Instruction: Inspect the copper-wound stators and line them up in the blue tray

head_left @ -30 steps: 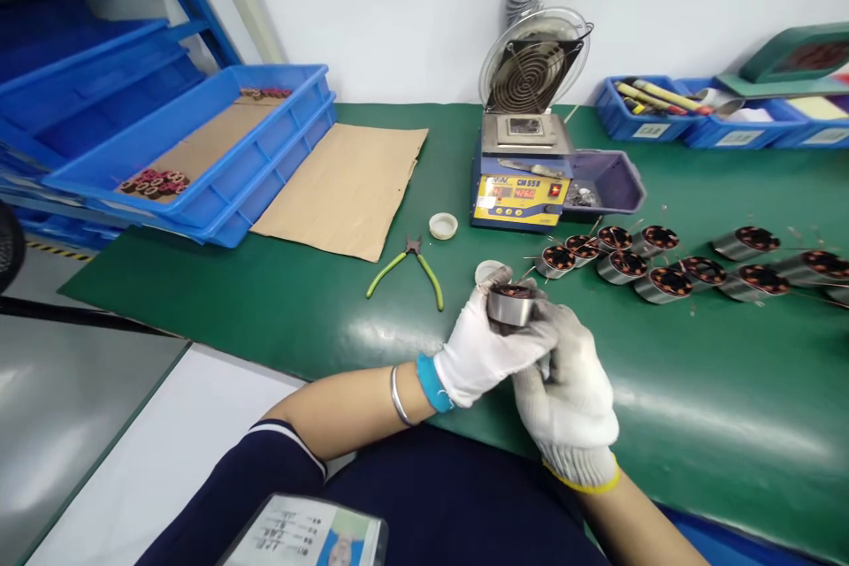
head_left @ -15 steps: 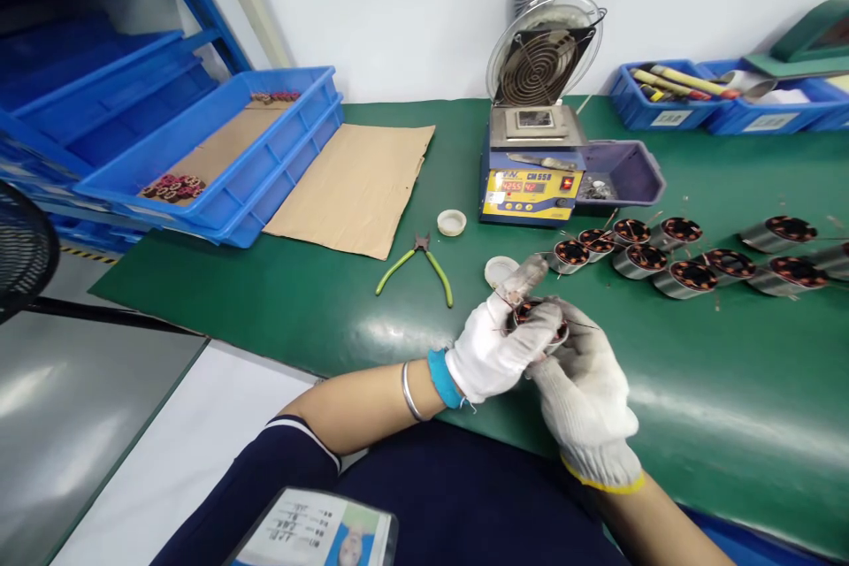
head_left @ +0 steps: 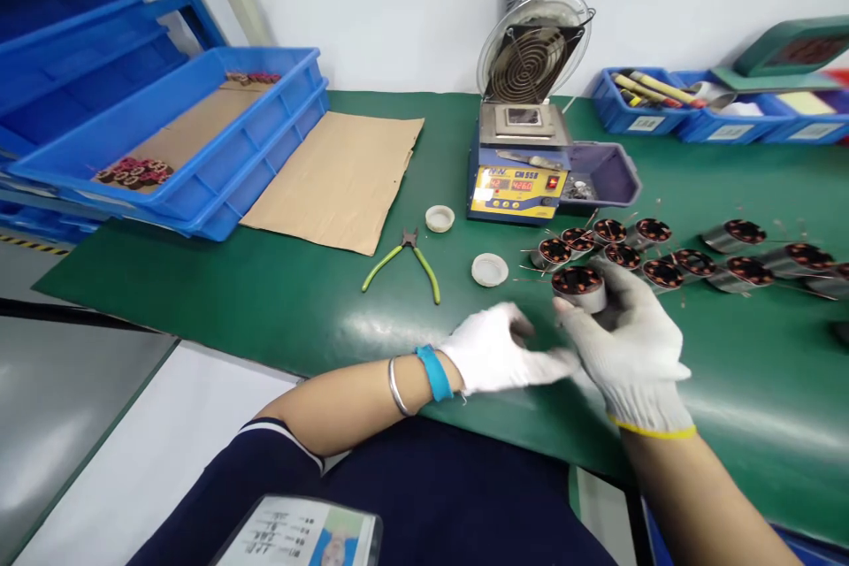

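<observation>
My right hand (head_left: 633, 345), in a white glove, grips a metal motor stator with copper windings (head_left: 579, 286) just above the green mat (head_left: 265, 301). It holds the stator close to a row of several like stators (head_left: 663, 261) lying on the mat. My left hand (head_left: 500, 354), also gloved, hovers low over the mat beside the right hand, fingers spread and holding nothing.
Green-handled cutters (head_left: 403, 256) and two white caps (head_left: 489, 269) lie left of the stators. A yellow-blue solder pot unit (head_left: 521, 181) with a fan (head_left: 531, 44) stands behind. Cardboard (head_left: 338, 181) and stacked blue trays (head_left: 172, 141) sit at left, blue bins (head_left: 640, 106) at back right.
Both hands held the stator together; now my left hand has let go and dropped toward the mat, and my right hand has carried the stator right, toward the row.
</observation>
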The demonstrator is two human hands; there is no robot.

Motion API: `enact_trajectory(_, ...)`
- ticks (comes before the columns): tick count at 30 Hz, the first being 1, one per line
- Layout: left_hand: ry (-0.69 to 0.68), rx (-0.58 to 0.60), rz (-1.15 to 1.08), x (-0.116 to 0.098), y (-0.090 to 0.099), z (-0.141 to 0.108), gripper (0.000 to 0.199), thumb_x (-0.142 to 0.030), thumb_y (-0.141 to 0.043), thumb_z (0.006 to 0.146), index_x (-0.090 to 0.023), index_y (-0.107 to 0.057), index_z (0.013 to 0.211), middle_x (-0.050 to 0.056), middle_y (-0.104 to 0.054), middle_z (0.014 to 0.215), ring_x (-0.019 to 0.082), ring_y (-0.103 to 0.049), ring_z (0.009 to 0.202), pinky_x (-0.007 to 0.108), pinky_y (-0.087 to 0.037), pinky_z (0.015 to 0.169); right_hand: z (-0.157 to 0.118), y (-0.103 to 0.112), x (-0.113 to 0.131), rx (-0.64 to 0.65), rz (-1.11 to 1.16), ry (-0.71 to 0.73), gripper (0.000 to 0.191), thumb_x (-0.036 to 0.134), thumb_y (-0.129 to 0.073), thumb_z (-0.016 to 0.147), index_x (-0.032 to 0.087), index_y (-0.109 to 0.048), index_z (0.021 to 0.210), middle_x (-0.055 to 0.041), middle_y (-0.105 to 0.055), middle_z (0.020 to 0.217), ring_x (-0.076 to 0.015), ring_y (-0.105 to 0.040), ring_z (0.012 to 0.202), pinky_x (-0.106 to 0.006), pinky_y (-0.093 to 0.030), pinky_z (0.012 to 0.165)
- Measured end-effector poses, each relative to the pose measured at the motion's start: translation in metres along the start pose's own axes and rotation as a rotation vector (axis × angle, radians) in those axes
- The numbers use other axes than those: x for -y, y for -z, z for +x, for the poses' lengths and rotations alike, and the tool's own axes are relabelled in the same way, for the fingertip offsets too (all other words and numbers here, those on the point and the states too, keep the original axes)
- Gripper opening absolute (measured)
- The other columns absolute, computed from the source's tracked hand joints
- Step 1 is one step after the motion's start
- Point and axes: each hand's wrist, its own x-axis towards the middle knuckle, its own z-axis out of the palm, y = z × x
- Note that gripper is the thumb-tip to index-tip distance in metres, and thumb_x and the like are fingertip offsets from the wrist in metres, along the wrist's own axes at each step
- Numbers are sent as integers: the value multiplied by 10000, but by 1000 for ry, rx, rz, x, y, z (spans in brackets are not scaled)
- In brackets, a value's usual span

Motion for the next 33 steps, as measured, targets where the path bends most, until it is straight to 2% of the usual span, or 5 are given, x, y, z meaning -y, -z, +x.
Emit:
enact_trajectory(5,-48,417,708,-6,7,-5,583,-753,-572,777,-237,-651,1036,74,-731,1017,320,-705,997,430,-557,876,26,-10,17,67,-269,-25,728,455,-710,617,190,-614,1288,-162,-657,1247,-335,-659,1086,-523,-524,1022)
enact_trajectory(17,-121,526,767,-10,9,-2,622,-738,-458,858,-212,-654,1125,107,-728,1173,340,-692,1074,410,-551,856,50,-31,52,386,-736,66,599,475,-616,782,244,-612,1335,-126,-634,1339,-398,-611,1184,-548,-472,999)
enact_trajectory(25,-142,534,734,-8,8,-2,723,-725,-446,871,-170,-620,1299,158,-689,1268,377,-663,1150,460,-541,912,48,-20,54,255,-747,125,620,474,-609,786,220,-594,1352,-107,-596,1373,-305,-606,1197,-423,-493,1004)
enact_trajectory(28,-148,549,744,-7,8,-2,699,-715,-440,880,-172,-626,1279,153,-686,1269,364,-664,1147,458,-548,906,48,-12,57,276,-906,337,546,443,-599,805,242,-625,1313,-105,-587,1369,-299,-612,1110,-406,-515,829)
enact_trajectory(33,-145,546,763,-6,8,-2,646,-722,-459,869,-204,-645,1207,127,-708,1209,345,-683,1097,441,-558,866,48,-14,59,521,-1082,676,368,271,-506,885,256,-695,1200,-101,-634,1291,-273,-569,1004,-338,-389,633)
